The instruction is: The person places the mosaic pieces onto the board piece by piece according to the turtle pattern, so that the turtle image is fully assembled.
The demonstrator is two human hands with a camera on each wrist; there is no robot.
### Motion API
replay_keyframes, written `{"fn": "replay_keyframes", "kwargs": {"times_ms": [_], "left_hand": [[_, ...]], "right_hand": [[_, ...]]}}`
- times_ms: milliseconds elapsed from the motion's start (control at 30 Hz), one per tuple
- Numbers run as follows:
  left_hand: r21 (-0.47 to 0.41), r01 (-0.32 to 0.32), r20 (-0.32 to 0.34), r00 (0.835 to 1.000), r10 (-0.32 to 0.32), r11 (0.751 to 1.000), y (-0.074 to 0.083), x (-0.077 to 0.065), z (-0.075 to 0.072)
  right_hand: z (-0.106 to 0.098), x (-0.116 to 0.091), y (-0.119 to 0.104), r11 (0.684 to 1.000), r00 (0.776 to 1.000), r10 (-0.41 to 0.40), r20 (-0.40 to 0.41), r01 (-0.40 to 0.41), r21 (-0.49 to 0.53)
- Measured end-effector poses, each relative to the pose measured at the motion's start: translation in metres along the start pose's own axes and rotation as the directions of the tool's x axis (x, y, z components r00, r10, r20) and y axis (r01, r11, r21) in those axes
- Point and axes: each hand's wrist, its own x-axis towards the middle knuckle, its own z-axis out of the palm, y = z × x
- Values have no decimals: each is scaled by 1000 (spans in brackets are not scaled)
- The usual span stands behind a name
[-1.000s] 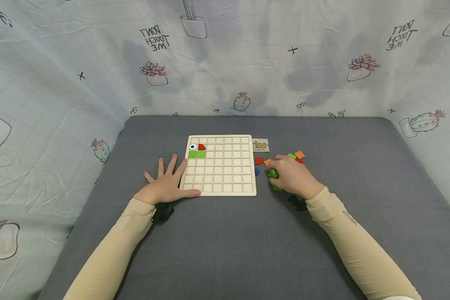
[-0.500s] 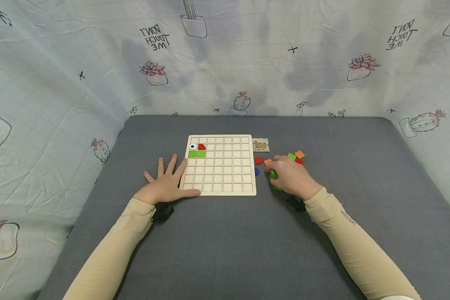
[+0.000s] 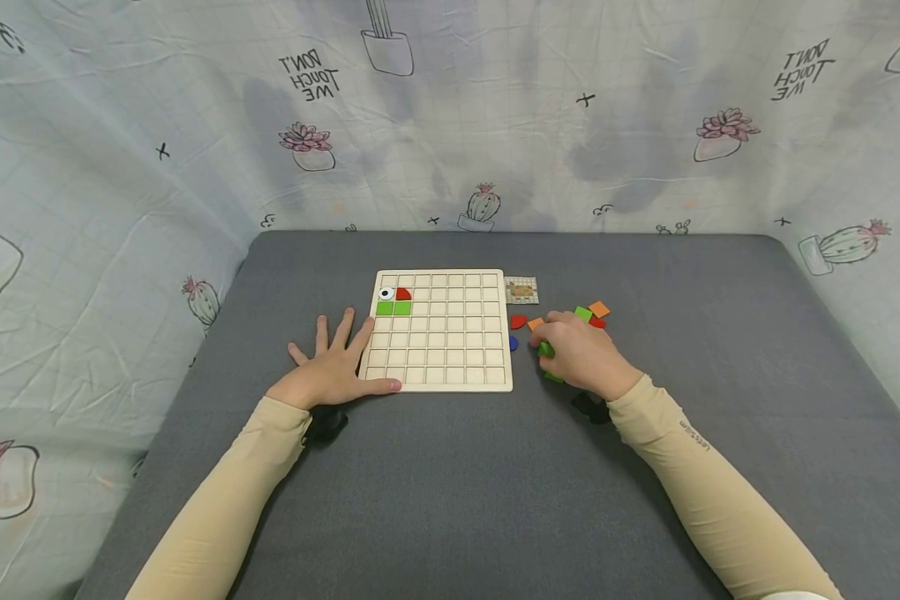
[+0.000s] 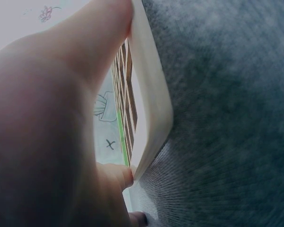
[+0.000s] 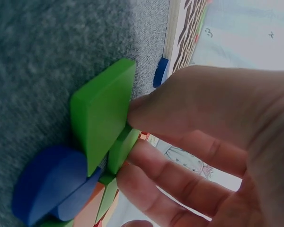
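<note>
Right hand (image 3: 581,354): thumb and fingers drawn in narrow, curled about a green tile (image 5: 122,149), right of the board. A green square tile (image 5: 104,113) leans tilted against the thumb tip; blue tile (image 5: 49,182) just beside. Cannot tell if the gripped piece is clear of the pile. Tiles look rigid, probably light and hard to break, smooth enough to slip; best pinched by opposite edges.

Left hand (image 3: 328,371): fingers spread wide, forefinger at the left edge of the grid board (image 3: 450,350), thumb at its near edge. Board likely stiff, steadied best by its rim.

Far-left cells: eye tile (image 3: 386,294), red tile (image 3: 403,294), two green squares (image 3: 393,309). Pattern card (image 3: 522,291) at the board's far right; orange tile (image 3: 599,309) beyond the right hand.
</note>
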Motion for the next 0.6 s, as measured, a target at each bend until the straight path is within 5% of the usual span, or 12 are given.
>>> {"fn": "replay_keyframes", "kwargs": {"times_ms": [600], "left_hand": [[-10, 1, 4, 1000, -1, 1000, -1, 0, 0]], "right_hand": [[-1, 2, -5, 991, 973, -123, -193, 129, 20]]}}
